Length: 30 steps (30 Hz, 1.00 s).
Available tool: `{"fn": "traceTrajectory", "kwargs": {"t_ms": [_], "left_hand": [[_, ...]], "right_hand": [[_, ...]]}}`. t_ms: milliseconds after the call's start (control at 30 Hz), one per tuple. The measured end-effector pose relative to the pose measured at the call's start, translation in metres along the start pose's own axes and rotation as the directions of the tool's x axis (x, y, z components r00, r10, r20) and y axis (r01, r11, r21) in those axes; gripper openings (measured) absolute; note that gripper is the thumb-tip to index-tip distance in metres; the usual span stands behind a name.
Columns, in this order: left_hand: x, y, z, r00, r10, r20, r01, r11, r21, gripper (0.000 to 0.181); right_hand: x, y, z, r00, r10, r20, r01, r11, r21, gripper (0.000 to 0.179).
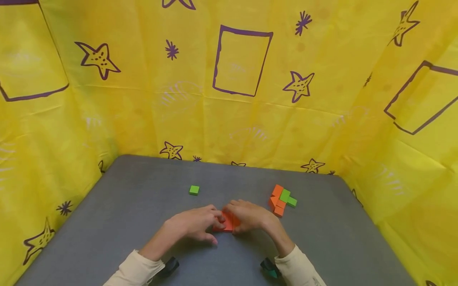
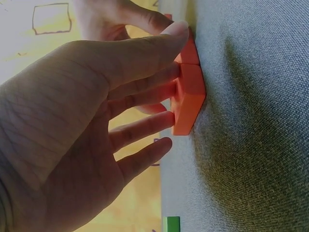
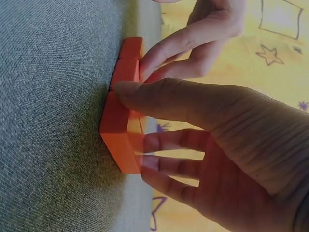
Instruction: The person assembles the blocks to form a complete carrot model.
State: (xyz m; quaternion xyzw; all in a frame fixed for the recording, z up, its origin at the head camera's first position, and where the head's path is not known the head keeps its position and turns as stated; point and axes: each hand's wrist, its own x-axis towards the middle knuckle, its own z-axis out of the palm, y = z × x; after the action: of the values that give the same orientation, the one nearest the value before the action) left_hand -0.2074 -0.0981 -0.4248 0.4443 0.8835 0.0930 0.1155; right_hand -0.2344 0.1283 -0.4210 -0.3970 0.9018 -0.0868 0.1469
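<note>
Flat orange blocks (image 1: 225,223) lie side by side on the grey table, between both hands. With its thumb on the near side and its fingers on the far side, my right hand (image 1: 250,216) pinches the right-hand orange block (image 3: 117,113). My left hand (image 1: 193,223) rests its fingertips on the left orange block (image 2: 193,94), and its thumb stands apart from the blocks in the head view. Fingers cover part of the row, so the exact shapes of some blocks are hidden.
Behind the left hand, a lone green block (image 1: 194,190) sits on the grey table (image 1: 143,182). Right of the right hand lies a cluster of orange blocks (image 1: 277,190) touching green blocks (image 1: 284,195). Yellow patterned cloth (image 1: 243,127) hangs around the table's back and sides.
</note>
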Motion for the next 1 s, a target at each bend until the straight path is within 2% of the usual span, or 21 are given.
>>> {"fn": "traceTrajectory", "kwargs": {"t_ms": [167, 567, 700, 900, 1000], "left_hand": [[-0.0006, -0.0008, 0.0006, 1.0, -0.011, -0.002, 0.011, 1.0, -0.018, 0.043], [-0.0009, -0.0005, 0.0016, 1.0, -0.017, -0.008, 0.016, 0.999, -0.036, 0.042], [-0.0004, -0.0003, 0.0024, 1.0, -0.013, -0.01, 0.013, 1.0, -0.013, 0.043], [0.0003, -0.0001, 0.0014, 1.0, 0.024, 0.007, -0.024, 0.998, 0.055, 0.047], [0.0004, 0.0002, -0.0006, 0.999, 0.031, 0.018, -0.032, 0.997, 0.064, 0.048]], "right_hand": [[0.002, -0.0001, 0.0007, 1.0, -0.013, -0.002, 0.013, 1.0, -0.029, 0.059], [0.0057, -0.0011, 0.0041, 1.0, -0.018, -0.001, 0.018, 0.998, -0.064, 0.051], [0.0043, -0.0002, 0.0039, 1.0, -0.012, 0.008, 0.013, 0.998, -0.061, 0.054], [0.0008, 0.0026, 0.0016, 0.999, 0.027, 0.033, -0.027, 1.0, 0.003, 0.07], [0.0, 0.0027, 0.0006, 0.999, 0.028, 0.034, -0.029, 0.999, 0.014, 0.072]]}}
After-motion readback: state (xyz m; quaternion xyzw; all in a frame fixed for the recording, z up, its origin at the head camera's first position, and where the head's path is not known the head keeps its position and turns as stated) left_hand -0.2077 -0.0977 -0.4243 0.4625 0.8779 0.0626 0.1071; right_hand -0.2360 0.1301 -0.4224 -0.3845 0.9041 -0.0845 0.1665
